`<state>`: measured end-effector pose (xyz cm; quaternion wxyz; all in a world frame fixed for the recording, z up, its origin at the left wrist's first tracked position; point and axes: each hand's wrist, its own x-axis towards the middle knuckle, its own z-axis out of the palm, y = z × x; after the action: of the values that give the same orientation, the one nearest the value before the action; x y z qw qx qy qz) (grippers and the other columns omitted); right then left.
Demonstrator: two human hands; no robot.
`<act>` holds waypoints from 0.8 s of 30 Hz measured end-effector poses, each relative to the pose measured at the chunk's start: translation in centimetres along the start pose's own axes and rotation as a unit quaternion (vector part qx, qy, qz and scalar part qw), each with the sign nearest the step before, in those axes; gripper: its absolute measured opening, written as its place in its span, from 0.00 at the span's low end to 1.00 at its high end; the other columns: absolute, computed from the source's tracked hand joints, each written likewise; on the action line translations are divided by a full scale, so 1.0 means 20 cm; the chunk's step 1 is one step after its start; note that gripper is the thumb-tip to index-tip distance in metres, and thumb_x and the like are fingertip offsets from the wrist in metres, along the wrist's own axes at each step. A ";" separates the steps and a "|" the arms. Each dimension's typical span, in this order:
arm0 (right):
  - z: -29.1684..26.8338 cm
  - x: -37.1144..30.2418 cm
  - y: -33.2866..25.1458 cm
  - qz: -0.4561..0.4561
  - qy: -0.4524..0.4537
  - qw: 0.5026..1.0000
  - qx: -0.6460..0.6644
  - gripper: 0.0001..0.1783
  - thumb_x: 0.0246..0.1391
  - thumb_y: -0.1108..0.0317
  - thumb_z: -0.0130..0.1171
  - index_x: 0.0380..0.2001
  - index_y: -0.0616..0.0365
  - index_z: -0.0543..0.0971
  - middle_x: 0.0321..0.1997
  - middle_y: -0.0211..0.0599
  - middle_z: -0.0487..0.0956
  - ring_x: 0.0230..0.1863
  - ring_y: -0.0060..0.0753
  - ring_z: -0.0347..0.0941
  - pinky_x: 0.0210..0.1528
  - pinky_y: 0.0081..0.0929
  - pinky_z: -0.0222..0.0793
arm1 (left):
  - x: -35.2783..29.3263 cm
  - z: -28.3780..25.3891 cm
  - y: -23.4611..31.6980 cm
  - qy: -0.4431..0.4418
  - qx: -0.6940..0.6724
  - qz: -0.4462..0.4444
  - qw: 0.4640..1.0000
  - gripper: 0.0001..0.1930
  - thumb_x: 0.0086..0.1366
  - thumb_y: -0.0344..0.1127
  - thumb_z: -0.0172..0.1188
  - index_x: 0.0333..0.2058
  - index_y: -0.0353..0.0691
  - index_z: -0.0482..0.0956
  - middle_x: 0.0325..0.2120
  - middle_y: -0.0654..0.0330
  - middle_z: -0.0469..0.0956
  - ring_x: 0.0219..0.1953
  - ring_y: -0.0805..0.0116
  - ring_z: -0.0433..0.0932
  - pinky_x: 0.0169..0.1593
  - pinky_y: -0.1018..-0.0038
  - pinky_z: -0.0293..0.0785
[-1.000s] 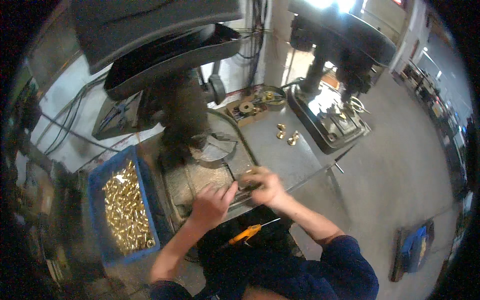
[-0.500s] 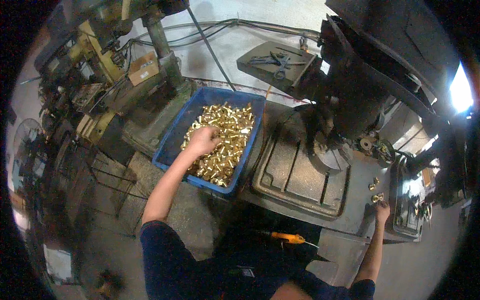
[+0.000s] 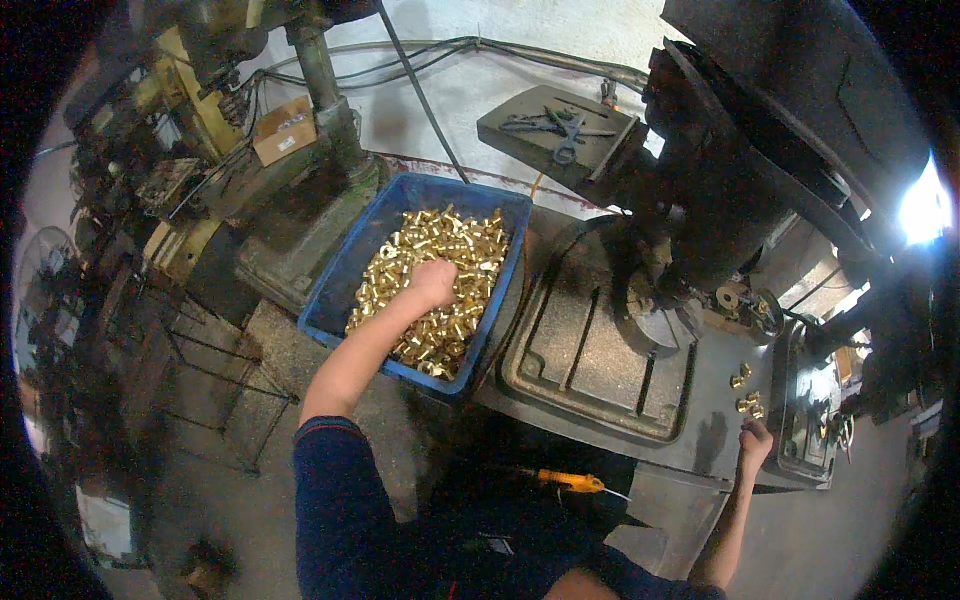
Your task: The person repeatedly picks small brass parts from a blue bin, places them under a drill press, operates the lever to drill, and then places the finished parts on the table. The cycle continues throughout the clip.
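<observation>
1. Head view: left hand (image 3: 436,280) is pushed into a heap of brass fittings (image 3: 432,290) in a blue plastic bin (image 3: 350,275); fingers are buried among the parts, so whether a fitting is clamped cannot be told.
2. Right hand (image 3: 756,438) is stretched far to the right, at the edge of the grey machine counter (image 3: 712,415), just beside a few loose brass fittings (image 3: 745,396); fingers look curled, but grip on anything cannot be told.
3. Hands are well apart, on opposite sides of the drill press table (image 3: 590,350).
4. Bin sits left of the slotted table, against its edge, roughly half filled.
5. Handling, judged: fittings are small, rigid metal, individually light but the heap is dense; smooth, rounded surfaces are likely slippery, possibly oily. Not fragile. Best taken by pinching one across its body, or scooped as a small handful.
6. Drill press head (image 3: 720,190) looms over the table; scissors (image 3: 566,130) lie on a dark tray behind; an orange-handled tool (image 3: 568,481) lies below the table front.
7. Against the frame half a second earlier: left hand is still in the bin, shifted slightly deeper and nearer the body; right hand remains by the loose fittings; view barely changed.
</observation>
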<state>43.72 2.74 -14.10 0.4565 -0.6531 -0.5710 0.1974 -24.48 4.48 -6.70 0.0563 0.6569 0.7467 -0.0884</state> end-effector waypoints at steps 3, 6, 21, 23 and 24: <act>0.02 -0.03 -0.08 0.042 -0.034 0.997 0.058 0.11 0.37 0.77 0.47 0.27 0.67 0.77 0.22 0.30 0.73 0.25 0.19 0.65 0.29 0.16 0.60 | 0.01 0.08 -0.02 0.047 -0.015 -0.007 0.999 0.09 0.41 0.32 0.60 0.24 0.35 0.79 0.27 0.49 0.78 0.33 0.53 0.78 0.37 0.62 0.75; 0.06 -0.08 -0.26 0.027 -0.065 0.997 0.044 0.14 0.35 0.81 0.45 0.27 0.67 0.78 0.29 0.36 0.77 0.29 0.22 0.70 0.29 0.17 0.64 | 0.00 0.06 0.00 0.040 0.010 0.002 0.999 0.10 0.41 0.33 0.61 0.24 0.35 0.79 0.29 0.50 0.78 0.35 0.53 0.77 0.38 0.62 0.75; 0.24 -0.24 -0.52 -0.089 -0.118 0.981 0.123 0.22 0.29 0.87 0.38 0.29 0.68 0.77 0.42 0.42 0.74 0.36 0.28 0.71 0.36 0.20 0.66 | -0.03 0.14 0.00 0.085 0.052 0.052 0.994 0.09 0.42 0.31 0.59 0.26 0.38 0.77 0.28 0.50 0.77 0.34 0.53 0.77 0.37 0.62 0.74; 0.26 -0.28 -0.56 -0.078 -0.110 0.982 0.132 0.21 0.28 0.88 0.39 0.28 0.67 0.77 0.35 0.40 0.76 0.33 0.26 0.71 0.35 0.20 0.67 | -0.03 0.13 0.00 0.059 0.020 0.030 0.998 0.14 0.44 0.32 0.59 0.33 0.37 0.75 0.31 0.50 0.77 0.37 0.54 0.77 0.40 0.63 0.73; 0.26 -0.29 -0.57 -0.070 -0.114 0.980 0.146 0.20 0.27 0.87 0.40 0.27 0.67 0.77 0.33 0.39 0.77 0.32 0.26 0.72 0.35 0.20 0.68 | -0.03 0.12 0.00 0.061 0.006 0.023 0.998 0.14 0.45 0.32 0.59 0.33 0.36 0.74 0.32 0.50 0.76 0.38 0.55 0.76 0.41 0.63 0.73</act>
<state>31.65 -1.46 -8.89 0.4919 -0.5108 -0.6286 0.3192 -24.48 3.39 -8.89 0.0093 0.6786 0.7326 -0.0512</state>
